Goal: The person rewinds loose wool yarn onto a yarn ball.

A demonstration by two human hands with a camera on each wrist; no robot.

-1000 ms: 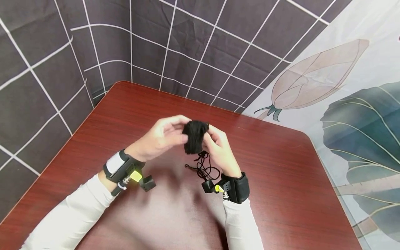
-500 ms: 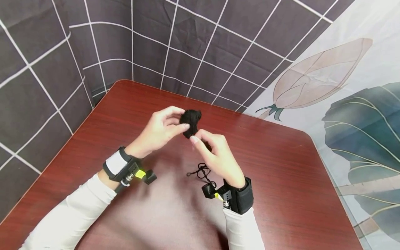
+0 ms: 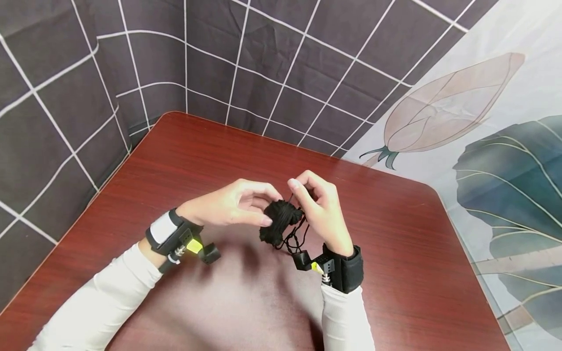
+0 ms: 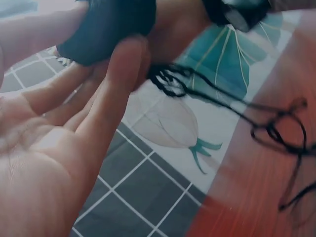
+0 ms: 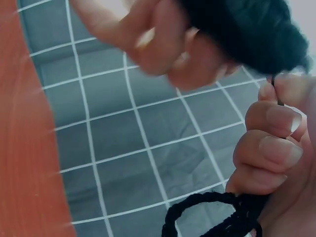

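Observation:
A wound bundle of black cord (image 3: 281, 222) is held above the table, between the thumb and fingers of my left hand (image 3: 232, 202). To its right, my right hand (image 3: 322, 204) pinches a strand of the cord, and a thin length runs between that hand and the bundle. Loose cord (image 3: 297, 237) hangs below in tangled loops. In the right wrist view, the curled fingers (image 5: 271, 148) have a thick black loop (image 5: 197, 201) beneath them. The left wrist view shows the left thumb pressed on the bundle (image 4: 113, 29), with knotted loops trailing off to the right.
The reddish-brown wooden table (image 3: 395, 253) lies under both hands. A dark grey cloth with a white grid (image 3: 263, 63) hangs behind and at the left. On the right hangs a white cloth with leaf prints (image 3: 505, 170). Each wrist wears a strapped camera.
The bundle went up and away with the left hand, then came back down and slightly right. The right hand moved from beside the bundle to below it, then up to its right, drawing cord.

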